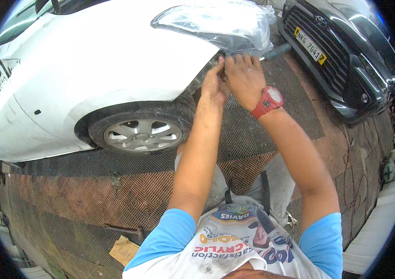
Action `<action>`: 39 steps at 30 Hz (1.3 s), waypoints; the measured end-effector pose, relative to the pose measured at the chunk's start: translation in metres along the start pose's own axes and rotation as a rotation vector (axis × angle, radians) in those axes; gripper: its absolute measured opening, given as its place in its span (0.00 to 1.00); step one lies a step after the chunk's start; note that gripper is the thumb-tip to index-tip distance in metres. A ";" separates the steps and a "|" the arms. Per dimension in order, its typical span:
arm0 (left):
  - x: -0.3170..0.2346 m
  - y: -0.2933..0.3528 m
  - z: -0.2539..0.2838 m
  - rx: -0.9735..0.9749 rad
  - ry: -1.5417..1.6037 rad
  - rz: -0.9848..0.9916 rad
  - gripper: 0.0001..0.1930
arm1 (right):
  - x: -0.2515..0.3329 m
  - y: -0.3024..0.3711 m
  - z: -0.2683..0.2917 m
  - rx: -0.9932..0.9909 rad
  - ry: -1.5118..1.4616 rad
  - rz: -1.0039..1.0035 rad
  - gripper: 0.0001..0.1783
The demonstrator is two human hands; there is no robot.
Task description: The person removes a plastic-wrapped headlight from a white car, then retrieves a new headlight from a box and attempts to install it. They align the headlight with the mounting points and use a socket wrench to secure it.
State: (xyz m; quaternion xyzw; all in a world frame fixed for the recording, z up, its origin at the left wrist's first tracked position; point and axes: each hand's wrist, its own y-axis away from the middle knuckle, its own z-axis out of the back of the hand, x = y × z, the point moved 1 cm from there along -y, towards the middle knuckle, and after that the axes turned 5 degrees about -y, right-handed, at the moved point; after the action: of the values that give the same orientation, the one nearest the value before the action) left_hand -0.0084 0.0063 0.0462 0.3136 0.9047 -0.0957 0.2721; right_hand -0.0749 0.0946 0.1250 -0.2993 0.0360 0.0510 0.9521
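Both hands meet at the front corner of a white car (127, 56), just below its plastic-covered headlight (202, 21). My left hand (214, 84) is closed, its thumb pointing up beside the edge of the white fender. Close against it, my right hand (245, 79) has its fingers curled over, with the back of the hand uppermost. Whatever the fingers grip is hidden between the hands. A red wristwatch (267, 103) is on my right wrist. Clear plastic film (258, 35) hangs down right above my fingers. Left of my left forearm stands the front wheel (144, 135).
A dark car (332, 46) faces in from the right. Black and reddish ridged mats (137, 190) cover the floor. A hammer-like tool (123, 229) and a brown cardboard piece (124, 250) lie at lower left. A thin cable (348, 172) trails along the floor at right.
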 end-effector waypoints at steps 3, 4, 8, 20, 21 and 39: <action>-0.003 0.010 -0.002 0.060 0.102 0.031 0.20 | 0.004 -0.003 -0.007 0.095 -0.420 -0.355 0.28; -0.001 0.007 0.006 0.063 0.096 0.030 0.20 | 0.000 -0.004 -0.015 0.133 -0.710 -0.522 0.27; -0.007 0.013 0.000 -0.025 -0.060 0.081 0.20 | -0.001 0.002 -0.016 0.058 -0.612 -0.430 0.24; -0.001 -0.001 0.014 0.090 -0.034 0.092 0.23 | -0.002 -0.001 -0.017 0.089 -0.642 -0.397 0.25; 0.003 0.000 0.016 0.073 -0.015 0.116 0.23 | 0.007 0.006 -0.018 0.095 -0.146 -0.234 0.21; -0.062 0.142 -0.006 -0.163 -1.755 -0.550 0.11 | -0.119 0.132 -0.009 0.305 -0.537 -0.612 0.25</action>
State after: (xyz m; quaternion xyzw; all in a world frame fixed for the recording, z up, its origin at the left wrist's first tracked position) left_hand 0.1178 0.0875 0.0851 -0.1174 0.4208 -0.2964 0.8493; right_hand -0.2091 0.1884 0.0551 -0.1279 -0.2964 -0.1633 0.9323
